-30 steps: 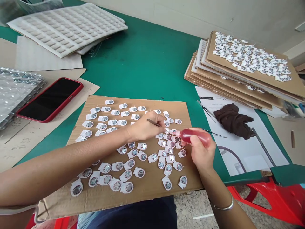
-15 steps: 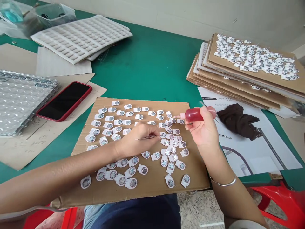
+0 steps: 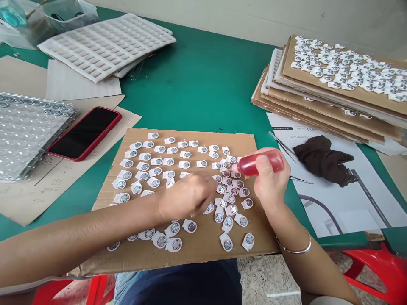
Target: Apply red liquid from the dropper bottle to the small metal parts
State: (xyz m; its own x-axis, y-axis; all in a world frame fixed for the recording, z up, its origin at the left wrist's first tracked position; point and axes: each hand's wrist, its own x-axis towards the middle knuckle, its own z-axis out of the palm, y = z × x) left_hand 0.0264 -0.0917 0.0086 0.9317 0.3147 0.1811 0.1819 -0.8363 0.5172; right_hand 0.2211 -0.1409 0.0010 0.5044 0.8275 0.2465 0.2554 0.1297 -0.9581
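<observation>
My right hand (image 3: 270, 180) is closed round a small squeeze bottle (image 3: 262, 163) of red liquid, tilted with its nozzle down to the left, close over the small parts. My left hand (image 3: 192, 192) is closed beside it, low over the board; the thin metal tweezers seen in it a moment ago are hidden now. Beneath both hands lies a cardboard sheet (image 3: 203, 250) set with rows of small round metal parts on white tabs, such as this part (image 3: 249, 240). Several parts near the nozzle look reddish.
At the left lie a red-cased phone (image 3: 85, 133) and a bubble-wrap pack (image 3: 32, 131). White moulded trays (image 3: 108, 44) stand behind. On the right are stacked cardboard sheets (image 3: 286, 99) bearing similar parts, a dark cloth (image 3: 324, 159), tweezers (image 3: 282, 146) and a printed paper (image 3: 337, 212).
My right hand has lowered the bottle leftward, bringing its nozzle closer to the parts. My left hand has turned and dropped slightly, so its tweezers no longer show.
</observation>
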